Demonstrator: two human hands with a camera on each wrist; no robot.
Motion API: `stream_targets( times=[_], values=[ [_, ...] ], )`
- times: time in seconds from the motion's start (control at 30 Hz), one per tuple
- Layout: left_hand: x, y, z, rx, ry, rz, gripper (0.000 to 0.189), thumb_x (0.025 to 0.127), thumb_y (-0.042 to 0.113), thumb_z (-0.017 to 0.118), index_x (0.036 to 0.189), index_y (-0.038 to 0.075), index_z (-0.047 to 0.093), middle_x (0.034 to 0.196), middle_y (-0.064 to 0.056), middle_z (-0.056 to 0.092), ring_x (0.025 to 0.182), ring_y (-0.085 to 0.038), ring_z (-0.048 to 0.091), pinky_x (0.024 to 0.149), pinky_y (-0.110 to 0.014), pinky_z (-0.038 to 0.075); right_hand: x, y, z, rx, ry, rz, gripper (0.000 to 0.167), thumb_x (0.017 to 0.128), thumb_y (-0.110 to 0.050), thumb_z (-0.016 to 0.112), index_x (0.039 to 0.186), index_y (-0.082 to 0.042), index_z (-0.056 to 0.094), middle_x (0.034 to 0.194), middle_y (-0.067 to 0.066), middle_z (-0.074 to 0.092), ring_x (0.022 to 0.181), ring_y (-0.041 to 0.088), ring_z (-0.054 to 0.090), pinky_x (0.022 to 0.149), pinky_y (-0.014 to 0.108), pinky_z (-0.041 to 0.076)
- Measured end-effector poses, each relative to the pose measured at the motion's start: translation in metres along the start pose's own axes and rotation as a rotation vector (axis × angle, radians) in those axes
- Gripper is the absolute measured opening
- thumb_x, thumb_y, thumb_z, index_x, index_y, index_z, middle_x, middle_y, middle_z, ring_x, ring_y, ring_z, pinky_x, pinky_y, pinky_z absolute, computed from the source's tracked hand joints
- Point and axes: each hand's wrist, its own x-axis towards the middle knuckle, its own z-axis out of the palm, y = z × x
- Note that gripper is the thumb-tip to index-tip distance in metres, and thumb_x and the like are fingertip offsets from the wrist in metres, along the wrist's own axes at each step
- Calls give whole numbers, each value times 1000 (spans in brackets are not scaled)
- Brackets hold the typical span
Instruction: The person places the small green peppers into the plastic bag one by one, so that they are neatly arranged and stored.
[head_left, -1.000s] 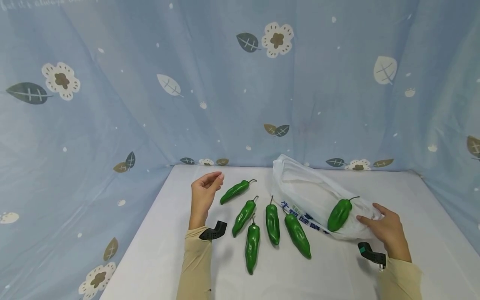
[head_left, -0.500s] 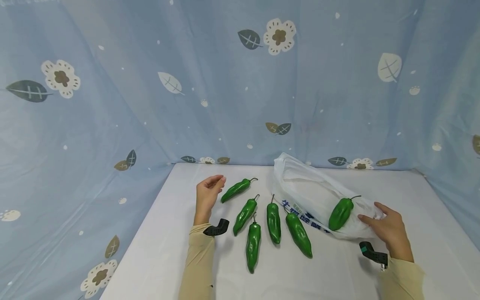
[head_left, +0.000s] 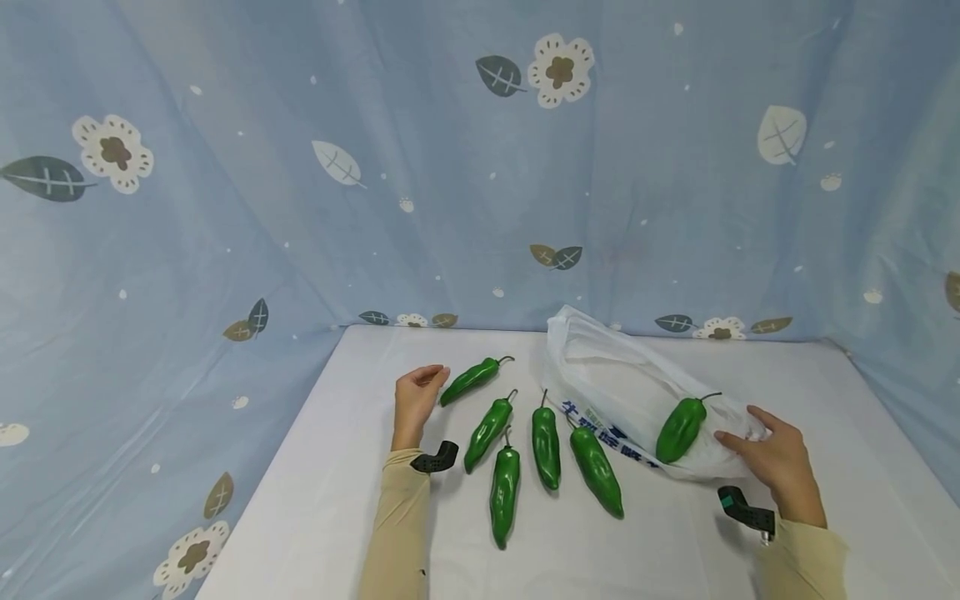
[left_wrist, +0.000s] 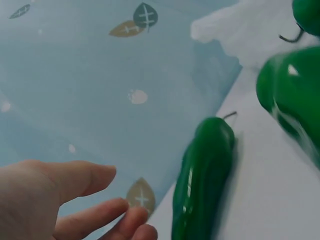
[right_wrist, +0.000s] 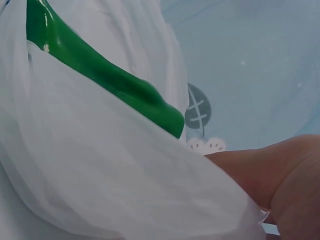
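My left hand [head_left: 416, 406] is just left of the farthest green chili pepper [head_left: 471, 381]. In the left wrist view that pepper [left_wrist: 202, 175] lies right of the fingers, whose thumb is apart from them with nothing between. My right hand [head_left: 783, 461] pinches the right edge of a white plastic bag [head_left: 592, 350] with blue lettering. One green pepper [head_left: 680, 431] rests at the bag's mouth beside the right thumb. The right wrist view has the bag's film [right_wrist: 110, 160] covering part of this pepper [right_wrist: 105, 75], and the right fingertips are mostly hidden.
Several more green peppers lie between the hands, including one in front [head_left: 505, 497] and one by the bag's lettering [head_left: 597, 472]. A white table [head_left: 622, 562] bears everything. Behind it hangs a blue patterned curtain [head_left: 420, 133].
My left hand has moved slightly right and down, closer to the farthest pepper. The right hand, the bag and the peppers have stayed in place; the head view has shifted a little.
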Motion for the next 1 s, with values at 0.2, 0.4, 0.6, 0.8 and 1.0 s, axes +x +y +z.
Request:
stream_targets(
  times=[0.2, 0.4, 0.6, 0.8, 1.0],
  values=[
    [2, -5, 4, 76, -21, -26, 34, 97, 30, 72, 120, 6, 76, 125, -16, 72, 113, -30, 67, 89, -37, 54, 3, 2, -2, -16, -9, -25, 90, 100, -33, 66, 162, 5, 13, 165, 41, 6, 150, 64, 14, 117, 75, 25],
    [4, -11, 5, 147, -50, -19, 36, 98, 31, 71, 122, 4, 75, 121, -18, 73, 107, -30, 69, 82, -33, 56, 2, 3, -3, -15, -21, -43, 92, 100, -35, 65, 162, 5, 12, 164, 41, 6, 150, 63, 14, 117, 74, 25],
    [1, -16, 5, 194, -83, 2, 37, 97, 26, 72, 125, 2, 73, 118, -19, 74, 108, -32, 70, 88, -40, 58, 1, 3, -1, -15, -25, -39, 91, 100, -34, 66, 162, 5, 12, 164, 42, 7, 149, 64, 15, 117, 74, 26],
    [1, -16, 6, 206, -99, 30, 37, 96, 20, 74, 126, -1, 71, 113, -18, 75, 104, -31, 71, 85, -38, 58, 3, 4, -1, -17, -13, -35, 92, 99, -33, 67, 162, 6, 13, 164, 41, 7, 150, 64, 14, 117, 75, 25],
    [-1, -13, 5, 224, -104, 43, 40, 93, 19, 78, 127, 0, 71, 114, -19, 75, 105, -32, 71, 84, -38, 58, 3, 5, -2, -28, -23, -52, 92, 100, -34, 66, 162, 7, 12, 163, 43, 9, 149, 64, 16, 117, 75, 26]
  ],
)
